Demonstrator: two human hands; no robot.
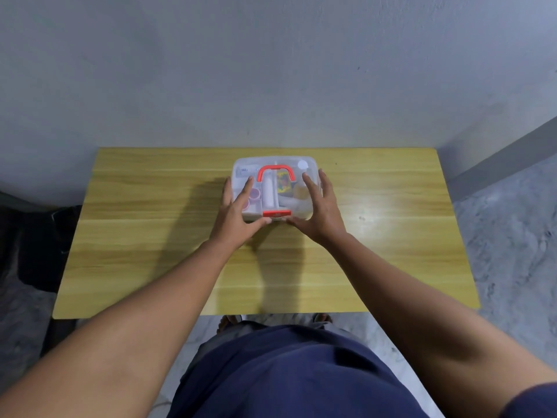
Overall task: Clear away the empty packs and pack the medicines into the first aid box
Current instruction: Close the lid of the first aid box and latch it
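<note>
While both hands are resting on it, the first aid box (238,165) is sitting w/ its clear lid closed on the wooden table (150,236), toward the far edge, approx. mid-width. L hand (238,212) is lying over the box's left part, fingers straight and spread across the lid, thumb reaching along the front edge toward the red latch (276,213). R hand (316,212) is mirroring it on the right part: fingers flat and released on the lid, thumb pointing in at the latch from the other side. Neither hand is clenching anything. A red handle (275,168) is lying folded flat on the lid between the two sets of fingers. Through the plastic, a white bottle (268,191), a yellow pack (283,184) and pinkish round jars (255,193) are showing inside; other contents are too blurred to tell. A dark object (39,242) is sitting on the floor left of the table.
</note>
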